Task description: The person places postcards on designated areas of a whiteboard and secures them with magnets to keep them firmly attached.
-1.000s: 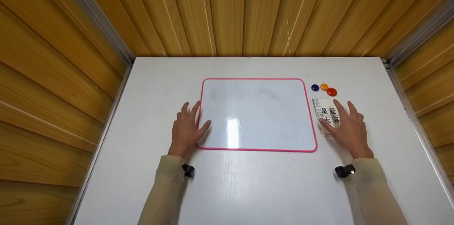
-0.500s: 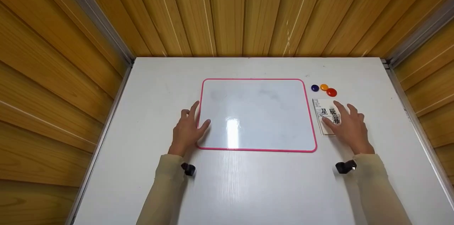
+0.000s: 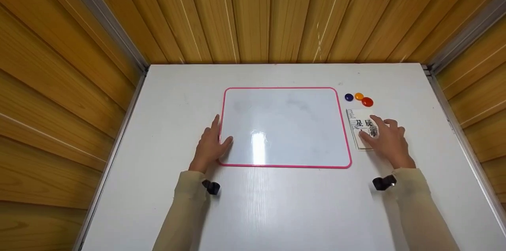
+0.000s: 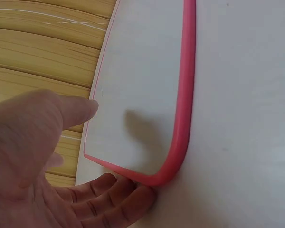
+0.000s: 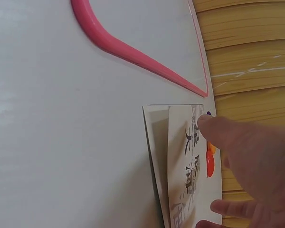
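Note:
A whiteboard with a pink frame [image 3: 284, 124] lies flat on the white table. At its left edge is my left hand [image 3: 207, 149]; in the left wrist view its fingertips [image 4: 137, 202] meet the pink rim, while the thumb [image 4: 78, 110] stands raised above the board, its shadow below. Right of the board lies a small stack of white paper sheets [image 3: 363, 116] printed with black Chinese characters. My right hand [image 3: 389, 144] is spread over the stack's right side, thumb tip [image 5: 209, 122] over the printed sheet and the other fingers bent beyond it, partly hiding the characters.
Behind the paper sheets are three round magnets: dark blue [image 3: 348, 97], orange [image 3: 359, 96] and red [image 3: 367, 102]. Wood-plank walls [image 3: 253, 14] enclose the table [image 3: 276, 203] at the back and both sides.
The left hand's fingers have drawn together along the board's left edge. The right hand's fingers have bent a little more over the paper sheets. The head view has shifted slightly.

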`<control>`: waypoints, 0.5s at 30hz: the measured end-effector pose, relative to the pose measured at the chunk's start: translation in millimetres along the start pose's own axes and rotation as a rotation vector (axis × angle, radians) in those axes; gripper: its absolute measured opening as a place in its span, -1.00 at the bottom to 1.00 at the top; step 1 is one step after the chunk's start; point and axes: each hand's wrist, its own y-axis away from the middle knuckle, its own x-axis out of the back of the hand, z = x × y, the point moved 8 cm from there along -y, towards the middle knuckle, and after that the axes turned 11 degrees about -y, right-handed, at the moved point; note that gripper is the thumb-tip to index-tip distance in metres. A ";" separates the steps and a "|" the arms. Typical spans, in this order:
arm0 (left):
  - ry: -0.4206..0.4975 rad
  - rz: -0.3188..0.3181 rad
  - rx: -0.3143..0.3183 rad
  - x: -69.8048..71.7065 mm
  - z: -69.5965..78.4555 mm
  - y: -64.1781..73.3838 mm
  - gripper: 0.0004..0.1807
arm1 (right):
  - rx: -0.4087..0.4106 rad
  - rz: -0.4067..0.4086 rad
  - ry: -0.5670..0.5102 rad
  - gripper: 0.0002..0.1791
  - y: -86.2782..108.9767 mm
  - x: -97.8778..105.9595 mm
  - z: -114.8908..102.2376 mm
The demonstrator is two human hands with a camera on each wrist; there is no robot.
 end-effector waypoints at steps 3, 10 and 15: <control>0.015 -0.024 0.021 -1.6 -1.9 0.9 -0.03 | -0.005 -0.015 -0.008 -0.02 -0.3 -1.5 0.4; 0.040 -0.034 0.031 -1.9 -2.7 3.6 -0.07 | -0.010 -0.034 -0.021 -0.02 -1.7 -4.1 1.3; 0.009 -0.031 0.020 -2.2 -0.3 3.5 -0.10 | -0.011 -0.043 -0.001 -0.04 -4.4 -6.8 3.9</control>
